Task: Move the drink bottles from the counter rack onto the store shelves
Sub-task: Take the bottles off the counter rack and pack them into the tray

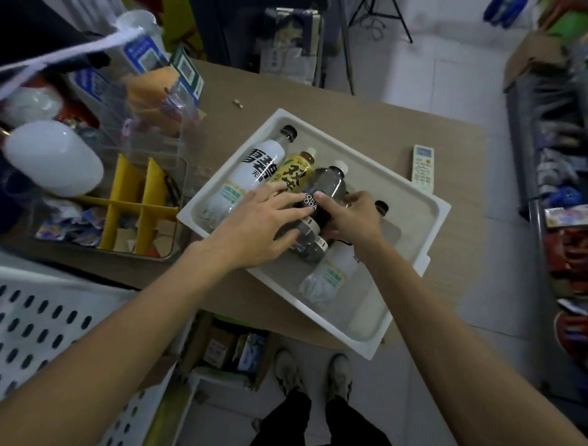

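A white tray (428,203) sits on the worktop (349,120) with four drink bottles lying in it. The dark soda bottle (331,184) lies across the middle of the tray, and both hands are on it. The left hand (259,220) spreads its fingers over the top with the thumb under the near side. The right hand (350,217) curls round it from the right, thumb on the black label. In the tray's far-left part lie a white-label bottle (251,174) and, beside it, a yellow-label bottle (292,174). A clear bottle (328,278) lies in the near part, partly under the right hand. A remote control (423,168) rests just beyond the tray's far-right edge.
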Demonstrator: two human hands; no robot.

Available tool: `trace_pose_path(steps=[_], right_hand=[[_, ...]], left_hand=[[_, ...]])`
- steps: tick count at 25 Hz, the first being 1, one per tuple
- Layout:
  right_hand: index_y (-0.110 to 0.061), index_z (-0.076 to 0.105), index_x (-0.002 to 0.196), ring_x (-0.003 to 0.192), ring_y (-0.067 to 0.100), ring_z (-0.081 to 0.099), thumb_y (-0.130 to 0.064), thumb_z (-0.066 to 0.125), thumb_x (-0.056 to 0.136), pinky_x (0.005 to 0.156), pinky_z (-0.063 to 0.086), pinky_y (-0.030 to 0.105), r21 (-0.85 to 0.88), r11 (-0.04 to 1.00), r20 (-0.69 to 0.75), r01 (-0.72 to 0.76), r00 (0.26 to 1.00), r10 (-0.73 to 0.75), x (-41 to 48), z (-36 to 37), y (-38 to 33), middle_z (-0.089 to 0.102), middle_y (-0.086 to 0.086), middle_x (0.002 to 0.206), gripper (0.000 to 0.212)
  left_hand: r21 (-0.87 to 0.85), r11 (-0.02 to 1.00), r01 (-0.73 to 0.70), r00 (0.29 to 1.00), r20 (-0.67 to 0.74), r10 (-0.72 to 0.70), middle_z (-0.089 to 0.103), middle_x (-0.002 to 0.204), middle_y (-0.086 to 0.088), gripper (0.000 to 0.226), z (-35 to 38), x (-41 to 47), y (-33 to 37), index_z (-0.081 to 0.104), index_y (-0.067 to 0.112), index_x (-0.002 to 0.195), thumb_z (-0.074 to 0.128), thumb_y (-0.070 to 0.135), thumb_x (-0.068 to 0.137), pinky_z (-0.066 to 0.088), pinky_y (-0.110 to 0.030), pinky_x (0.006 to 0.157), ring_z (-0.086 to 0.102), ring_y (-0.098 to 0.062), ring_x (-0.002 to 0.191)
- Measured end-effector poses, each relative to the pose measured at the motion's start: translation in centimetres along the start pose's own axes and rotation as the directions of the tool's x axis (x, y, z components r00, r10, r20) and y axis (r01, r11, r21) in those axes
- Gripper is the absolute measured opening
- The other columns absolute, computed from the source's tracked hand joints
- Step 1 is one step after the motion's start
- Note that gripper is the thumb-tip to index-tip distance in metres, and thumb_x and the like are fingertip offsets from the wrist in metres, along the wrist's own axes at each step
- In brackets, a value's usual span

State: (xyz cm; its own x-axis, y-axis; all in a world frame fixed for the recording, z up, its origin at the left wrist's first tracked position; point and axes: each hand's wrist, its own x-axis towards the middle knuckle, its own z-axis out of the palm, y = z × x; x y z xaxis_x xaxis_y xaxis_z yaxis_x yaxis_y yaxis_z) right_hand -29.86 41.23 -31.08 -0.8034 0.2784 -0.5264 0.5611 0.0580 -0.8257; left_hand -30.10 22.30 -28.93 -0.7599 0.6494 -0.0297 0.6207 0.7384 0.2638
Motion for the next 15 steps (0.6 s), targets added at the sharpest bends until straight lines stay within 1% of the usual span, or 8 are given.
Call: trace_pose_path(steps=[2,3,5,7,9,11,13,15], right_hand=[[-0.001,0.063,0.098,0.078,0.034,0.073,-0.045,0.081,0.076,0.07,0.061,0.051,-0.082,0.997,0.04,0.01,0.999,-0.006,0.4,-0.2,-0.2,0.071,0.021,0.096,0.053],[-0.004,0.066,0.088,0.074,0.033,0.074,-0.044,0.08,0.078,0.069,0.061,0.052,-0.1,0.995,0.055,0.017,0.998,-0.012,0.5,-0.2,-0.3,0.073,0.019,0.09,0.044],[-0.01,0.065,0.08,0.069,0.03,0.074,-0.042,0.079,0.08,0.069,0.061,0.051,-0.115,0.993,0.056,0.025,0.998,-0.019,0.5,-0.3,-0.4,0.073,0.016,0.084,0.035],[-0.009,0.066,0.079,0.069,0.03,0.074,-0.043,0.078,0.081,0.07,0.062,0.05,-0.13,0.991,0.04,0.024,0.999,-0.019,0.3,0.0,-0.3,0.074,0.015,0.082,0.036],[-0.003,0.068,0.081,0.07,0.032,0.074,-0.045,0.076,0.081,0.071,0.061,0.05,-0.15,0.988,0.017,0.018,1.0,-0.016,0.1,0.2,-0.4,0.074,0.018,0.083,0.043],[0.0,0.068,0.085,0.073,0.034,0.074,-0.044,0.075,0.083,0.072,0.061,0.049,-0.127,0.992,0.013,-0.002,1.0,0.003,-0.4,0.2,-0.5,0.074,0.021,0.086,0.045],[-0.003,0.066,0.091,0.078,0.031,0.074,-0.035,0.073,0.088,0.072,0.062,0.045,-0.024,0.999,0.063,-0.045,0.997,0.047,-1.1,0.3,-0.6,0.073,0.019,0.091,0.033],[-0.006,0.063,0.098,0.082,0.028,0.071,-0.024,0.067,0.093,0.076,0.062,0.043,0.006,0.997,0.139,-0.071,0.988,0.07,-2.0,0.1,-0.6,0.071,0.015,0.092,0.019]], left_hand=[[0.003,1.0,0.003,1.0,-0.03,-0.003,0.044,0.147,0.009,0.046,0.1,0.1,-0.2,0.048,0.033,0.14,0.049,0.04,0.095,0.019,-0.042,0.114,0.027,-0.022,0.14],[0.002,1.0,0.011,0.999,-0.037,-0.011,0.045,0.146,0.01,0.045,0.3,0.2,-0.3,0.048,0.034,0.139,0.049,0.04,0.095,0.018,-0.04,0.114,0.028,-0.02,0.139],[-0.007,1.0,0.022,0.998,-0.053,-0.023,0.047,0.144,0.012,0.043,0.5,0.5,-0.3,0.05,0.035,0.137,0.048,0.04,0.094,0.016,-0.038,0.113,0.031,-0.018,0.137],[-0.029,0.999,0.027,0.997,-0.072,-0.029,0.049,0.142,0.013,0.041,0.6,0.6,-0.4,0.052,0.036,0.135,0.049,0.038,0.094,0.017,-0.037,0.112,0.034,-0.017,0.134],[-0.061,0.997,0.044,0.995,-0.084,-0.049,0.05,0.14,0.013,0.042,0.6,0.5,-0.2,0.053,0.036,0.134,0.05,0.035,0.092,0.017,-0.037,0.111,0.034,-0.016,0.133],[-0.091,0.994,0.062,0.994,-0.082,-0.069,0.05,0.141,0.013,0.044,0.7,0.2,0.2,0.053,0.035,0.135,0.052,0.031,0.091,0.015,-0.037,0.111,0.032,-0.017,0.134],[-0.106,0.993,0.056,0.996,-0.069,-0.063,0.05,0.141,0.012,0.046,0.6,-0.1,0.3,0.053,0.033,0.134,0.054,0.024,0.089,0.013,-0.036,0.111,0.028,-0.018,0.136],[-0.136,0.988,0.07,0.996,-0.04,-0.076,0.053,0.137,0.012,0.042,0.0,-0.1,0.0,0.057,0.033,0.13,0.054,0.022,0.089,0.015,-0.038,0.11,0.028,-0.018,0.137]])
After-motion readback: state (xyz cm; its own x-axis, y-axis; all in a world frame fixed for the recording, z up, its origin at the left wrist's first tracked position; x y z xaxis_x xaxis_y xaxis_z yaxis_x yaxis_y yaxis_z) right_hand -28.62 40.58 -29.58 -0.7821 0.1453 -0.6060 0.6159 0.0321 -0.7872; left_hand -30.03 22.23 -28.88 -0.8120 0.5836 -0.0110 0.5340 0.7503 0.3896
